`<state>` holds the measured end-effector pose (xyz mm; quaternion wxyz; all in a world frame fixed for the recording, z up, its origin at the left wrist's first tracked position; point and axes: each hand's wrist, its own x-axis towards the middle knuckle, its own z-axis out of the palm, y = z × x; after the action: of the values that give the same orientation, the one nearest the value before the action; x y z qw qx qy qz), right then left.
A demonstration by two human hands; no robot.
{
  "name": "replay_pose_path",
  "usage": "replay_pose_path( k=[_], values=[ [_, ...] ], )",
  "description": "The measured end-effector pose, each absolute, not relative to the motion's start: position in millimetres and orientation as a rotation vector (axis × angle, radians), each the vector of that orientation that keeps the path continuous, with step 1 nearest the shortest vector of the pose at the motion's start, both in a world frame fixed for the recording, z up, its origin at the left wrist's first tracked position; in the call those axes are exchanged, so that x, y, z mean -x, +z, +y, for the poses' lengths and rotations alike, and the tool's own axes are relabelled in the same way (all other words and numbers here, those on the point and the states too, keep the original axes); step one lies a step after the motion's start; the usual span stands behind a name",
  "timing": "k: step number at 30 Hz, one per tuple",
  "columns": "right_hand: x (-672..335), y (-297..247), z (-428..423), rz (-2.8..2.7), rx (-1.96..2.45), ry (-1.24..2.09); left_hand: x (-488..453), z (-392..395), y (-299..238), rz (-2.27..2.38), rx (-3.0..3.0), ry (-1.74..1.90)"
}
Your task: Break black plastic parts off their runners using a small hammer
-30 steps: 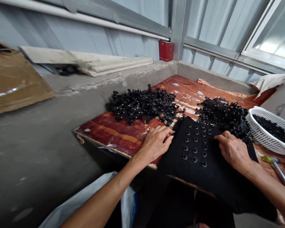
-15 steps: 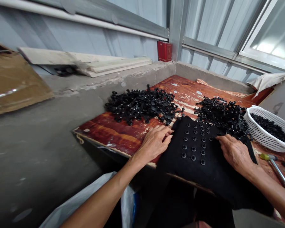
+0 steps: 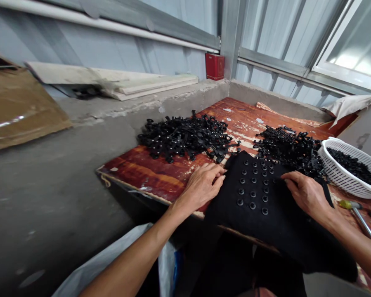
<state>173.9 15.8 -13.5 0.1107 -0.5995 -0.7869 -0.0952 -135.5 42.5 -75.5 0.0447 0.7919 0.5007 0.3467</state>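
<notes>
A black cloth [image 3: 228,214] lies over the near edge of the table, with rows of small black round button-like pieces [image 3: 252,194] standing on it. Curled at the cloth's left edge, my left hand [image 3: 205,181] has its thumb and fingertips closed on the fabric. My right hand [image 3: 307,194] is over the right part of the cloth, thumb and forefinger pressed together beside the rows. Whatever is between those fingertips is too dark and small to make out.
Two heaps of black plastic parts, a left heap [image 3: 185,138] and a right heap [image 3: 290,148], lie on the worn red-brown table [image 3: 135,169]. A white basket [image 3: 336,169] holds more black pieces. A yellow-handled tool [image 3: 363,220] lies at right. Concrete walls [image 3: 111,136] border the table.
My right hand has shifted slightly, its thumb and forefinger drawing closer together, and the round piece near its fingertips shows less clearly. My left hand keeps its place on the cloth.
</notes>
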Motion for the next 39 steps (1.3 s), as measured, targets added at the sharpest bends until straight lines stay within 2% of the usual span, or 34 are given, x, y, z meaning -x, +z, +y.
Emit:
replay_pose_path(
  k=[7, 15, 27, 39],
  values=[
    [-161, -17, -11, -2.450, 1.691, -0.185, 135, 42, -75, 1.554, -2.442, 1.057],
    [-167, -15, 6, -2.309, 1.794, -0.293, 135, 42, -75, 1.536, -2.428, 1.058],
    [-154, -17, 27, -2.378, 1.771, -0.369, 136, 42, -74, 1.547, -2.435, 1.037],
    [-157, -21, -16, -2.453, 1.644, -0.435, 135, 42, -73, 1.574, -2.430, 1.020]
  ],
)
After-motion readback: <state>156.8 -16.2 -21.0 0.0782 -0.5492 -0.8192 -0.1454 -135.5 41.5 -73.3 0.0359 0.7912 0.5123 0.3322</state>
